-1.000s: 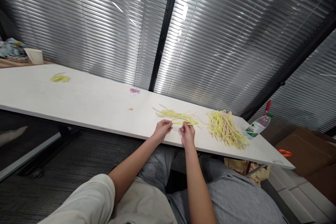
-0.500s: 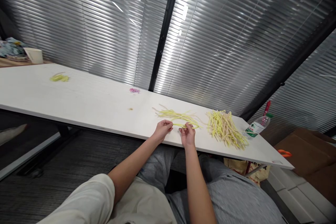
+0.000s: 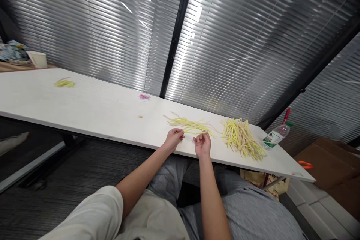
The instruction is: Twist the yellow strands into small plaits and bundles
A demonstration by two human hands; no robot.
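Observation:
My left hand (image 3: pixel 174 139) is closed in a pinch on one end of a thin yellow strand that looks like a pipe cleaner (image 3: pixel 191 133). Just to its right, my right hand (image 3: pixel 202 144) has curled fingers, with the thumb and index at the strand's other part; its exact grip is partly hidden. Behind both hands lies a loose bunch of yellow and pale beige pipe cleaners (image 3: pixel 187 123). A larger heap of the same pipe cleaners (image 3: pixel 241 138) spreads out to the right of my right hand.
A green-capped plastic bottle (image 3: pixel 277 136) tilts near the right end of the white table (image 3: pixel 98 108). Orange handles (image 3: pixel 305 164) show beyond it, by a cardboard box (image 3: pixel 327 161). Pink bits (image 3: pixel 144 97) and a small yellow bundle (image 3: pixel 64 83) lie farther left. Blinds (image 3: pixel 118 37) stand behind.
My right hand has shifted slightly right, and its fingers look more curled. The strand between my hands appears straighter, where it curved round at the right before. My left hand has barely moved.

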